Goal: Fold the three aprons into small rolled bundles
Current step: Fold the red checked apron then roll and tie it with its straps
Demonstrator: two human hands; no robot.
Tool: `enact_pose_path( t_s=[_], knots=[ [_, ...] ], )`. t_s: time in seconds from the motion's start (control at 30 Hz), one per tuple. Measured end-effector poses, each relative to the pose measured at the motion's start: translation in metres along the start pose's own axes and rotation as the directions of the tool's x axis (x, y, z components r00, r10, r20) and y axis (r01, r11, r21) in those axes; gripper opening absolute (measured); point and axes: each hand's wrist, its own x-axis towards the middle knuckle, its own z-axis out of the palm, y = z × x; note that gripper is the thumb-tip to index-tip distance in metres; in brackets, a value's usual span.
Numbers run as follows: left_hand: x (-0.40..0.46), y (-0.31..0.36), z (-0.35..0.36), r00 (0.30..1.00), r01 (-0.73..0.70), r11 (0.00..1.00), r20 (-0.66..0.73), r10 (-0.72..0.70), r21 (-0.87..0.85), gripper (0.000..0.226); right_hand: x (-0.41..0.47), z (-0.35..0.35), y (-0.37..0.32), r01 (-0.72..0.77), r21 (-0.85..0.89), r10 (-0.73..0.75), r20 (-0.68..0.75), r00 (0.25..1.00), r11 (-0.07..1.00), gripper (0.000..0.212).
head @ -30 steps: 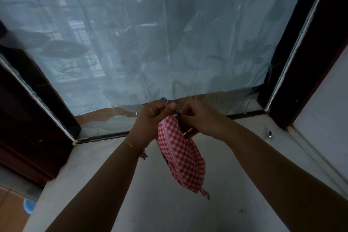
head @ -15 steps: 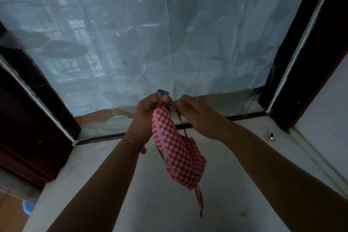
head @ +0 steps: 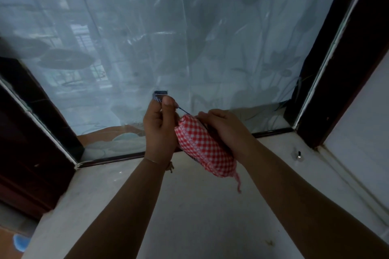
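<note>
Curtain (head: 189, 38) fills the window behind a pale ledge (head: 189, 216). Above the ledge's far edge, clear of it, the right hand (head: 223, 128) curls around a rolled red-checked apron (head: 202, 147). The left hand (head: 160, 126) pinches a dark strap (head: 161, 95) drawn taut from the roll's top. The step looks like tying off; next, the strap likely needs winding round and tucking.

No text, label, brand, number or sign can be read anywhere in this view
</note>
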Motion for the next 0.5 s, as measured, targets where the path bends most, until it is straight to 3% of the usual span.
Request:
enact_pose_path(
  t_s=[0.1,0.23,0.37,0.5],
  knots=[
    [0.008,0.002,-0.003,0.995,0.017,0.998,-0.097,-0.022,-0.058,0.031,0.002,-0.005,0.004,-0.06,-0.045,0.058,-0.035,0.998,0.997,0.029],
    [0.012,0.003,-0.004,0.997,0.019,0.996,-0.067,-0.024,-0.082,0.03,0.003,-0.004,0.01,-0.063,-0.046,0.058,-0.092,0.994,0.997,0.028],
    [0.014,0.008,-0.004,0.986,0.052,0.988,0.164,-0.028,-0.146,0.029,0.006,-0.003,0.007,0.043,-0.182,-0.063,-0.109,0.992,0.982,0.034],
    [0.019,0.007,-0.006,0.871,0.216,0.974,0.465,-0.158,-0.074,0.033,0.002,-0.002,-0.002,0.279,-0.227,-0.302,-0.075,0.95,0.933,0.032]
  ],
)
